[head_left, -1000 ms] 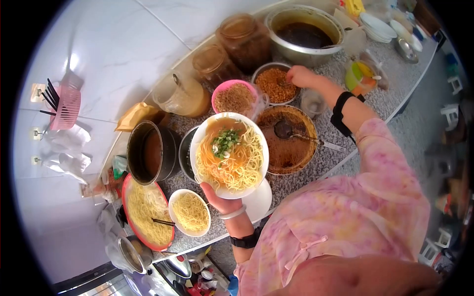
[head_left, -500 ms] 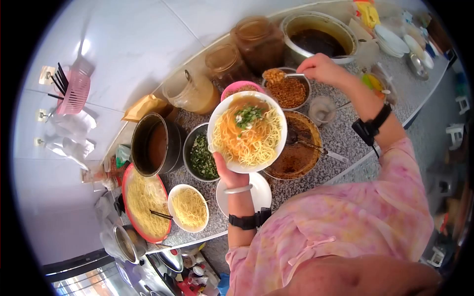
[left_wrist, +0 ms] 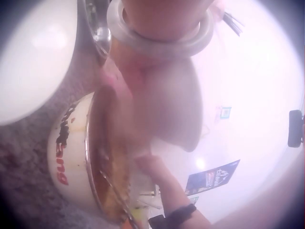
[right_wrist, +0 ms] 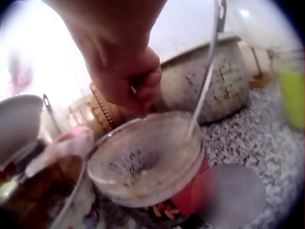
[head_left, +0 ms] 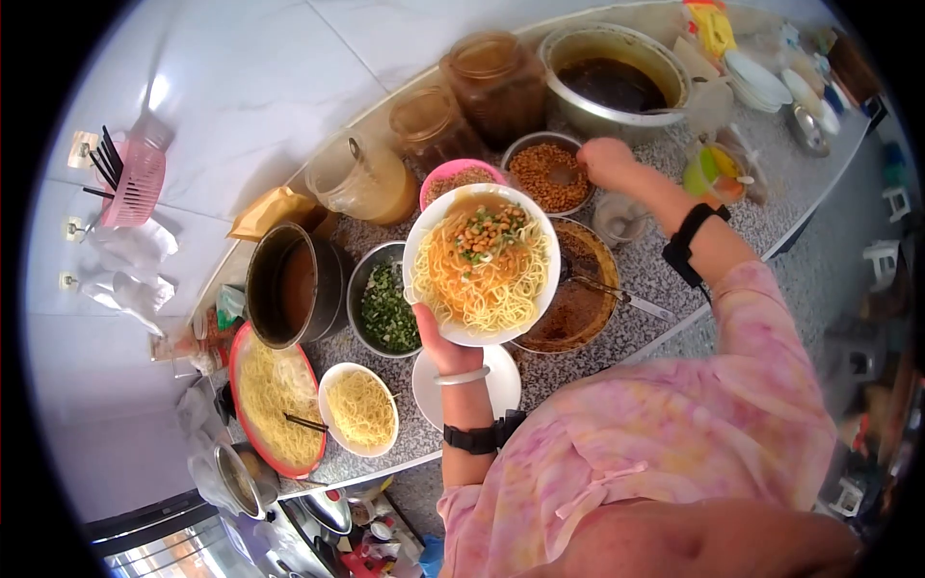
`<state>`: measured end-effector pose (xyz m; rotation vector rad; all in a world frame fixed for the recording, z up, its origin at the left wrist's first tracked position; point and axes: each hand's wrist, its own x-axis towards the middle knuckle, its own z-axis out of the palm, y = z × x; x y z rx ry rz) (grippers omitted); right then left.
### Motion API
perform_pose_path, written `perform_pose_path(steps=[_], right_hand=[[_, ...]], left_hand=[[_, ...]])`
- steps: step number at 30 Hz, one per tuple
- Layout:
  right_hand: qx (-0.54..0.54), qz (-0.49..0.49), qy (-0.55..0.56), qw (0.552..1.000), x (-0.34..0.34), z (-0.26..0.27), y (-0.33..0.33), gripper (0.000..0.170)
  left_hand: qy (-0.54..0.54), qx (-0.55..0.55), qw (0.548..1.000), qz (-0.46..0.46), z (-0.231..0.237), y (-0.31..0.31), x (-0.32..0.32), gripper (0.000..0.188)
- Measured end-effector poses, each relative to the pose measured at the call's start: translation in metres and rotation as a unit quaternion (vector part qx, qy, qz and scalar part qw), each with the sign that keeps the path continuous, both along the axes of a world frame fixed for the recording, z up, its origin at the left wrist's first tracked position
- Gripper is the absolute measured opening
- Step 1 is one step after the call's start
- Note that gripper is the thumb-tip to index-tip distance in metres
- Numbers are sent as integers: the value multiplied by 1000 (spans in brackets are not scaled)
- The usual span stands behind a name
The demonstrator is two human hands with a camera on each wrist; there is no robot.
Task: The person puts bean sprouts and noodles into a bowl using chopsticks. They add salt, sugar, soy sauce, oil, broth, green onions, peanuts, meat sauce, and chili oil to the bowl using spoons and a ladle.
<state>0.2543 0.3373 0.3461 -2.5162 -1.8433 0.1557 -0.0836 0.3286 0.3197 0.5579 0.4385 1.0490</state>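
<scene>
Noodle bowl (head_left: 479,338): held raised, hiding the left edge of the sauce basin (head_left: 602,258) in the head view; yellow noodles (head_left: 520,289) fill it, topped with brown beans (head_left: 491,227) and flecks of chopped greens.
Left hand (head_left: 451,354): just left of the basin; supports the noodle bowl from its near side, thumb lying along the rim, other fingers hidden beneath.
Right hand (head_left: 609,164): beyond the basin, at the rim of the bean bowl (head_left: 567,209); fingers curled tightly in, round the handle of a spoon (head_left: 562,176) whose head lies among the beans. Grip on the handle largely concealed.
Glass jar (right_wrist: 143,191): just beyond the basin, beside the bean bowl; a metal handle (right_wrist: 206,76) leans out of it.
Ladle (head_left: 607,288): inside the basin, handle extending over its right rim.
White plate (head_left: 491,385): on the counter, near the basin, to its lower left.
Second noodle bowl (head_left: 371,452): farther left than the plate, well apart from the basin.
Red-rimmed tray (head_left: 234,383): farther left from the basin again, heaped with noodles; black chopsticks (head_left: 306,422) rest across its edge.
</scene>
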Motion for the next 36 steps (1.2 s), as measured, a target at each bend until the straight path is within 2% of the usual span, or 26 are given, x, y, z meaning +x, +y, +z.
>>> perform_pose_path(steps=[1, 2, 4, 7, 13, 16, 18, 19, 21, 22, 24, 25, 26, 28, 32, 34, 36], right_hand=[[-36, -19, 108, 993, 6, -15, 4, 23], [-37, -19, 108, 993, 11, -29, 7, 23], [-8, -9, 229, 973, 23, -49, 11, 22], [30, 6, 262, 965, 38, -44, 6, 21], [90, 2, 297, 951, 30, 24, -12, 16], [109, 22, 303, 946, -7, 69, -20, 16], [139, 97, 353, 920, -34, 86, -27, 16], [138, 99, 353, 920, -50, 94, -31, 16], [251, 211, 185, 926, -74, 103, -35, 14], [250, 213, 186, 926, -76, 99, -30, 14], [274, 173, 74, 943, -75, 80, -14, 10], [195, 143, 25, 970, -76, 74, -5, 16], [196, 144, 26, 969, -77, 65, 4, 16], [143, 163, -47, 975, -81, 44, 24, 17], [107, 194, -59, 973, -98, 10, 49, 14], [66, 184, -20, 981, -100, -17, 65, 14], [-15, 106, 72, 992, -105, -22, 71, 17]], left_hand=[[-2, 0, 1000, 0, 1, -1, -2, 68], [-2, -1, 1000, -1, 1, -1, -4, 68], [0, -6, 1000, 24, 1, -2, -9, 69], [-7, -1, 1000, 26, -1, -1, -14, 70], [-13, -7, 999, 32, -10, 4, -12, 69], [-22, -17, 999, 21, -9, 5, -8, 67], [-11, -31, 999, 19, -6, 4, -4, 67], [-18, -30, 999, 19, -9, 5, -3, 67], [-12, -30, 999, 24, -9, 3, -4, 67], [-6, -30, 999, 28, -10, 2, -5, 66], [-11, -24, 999, 30, -12, 0, -12, 66], [-17, -18, 999, 32, -13, -2, -17, 65], [-17, -17, 999, 33, -12, -5, -23, 65], [0, -26, 998, 52, -11, -10, -37, 66], [12, -22, 996, 87, -11, -16, -60, 68], [10, -21, 995, 100, -12, -19, -65, 67], [3, -39, 991, 125, -16, -19, -70, 64]])
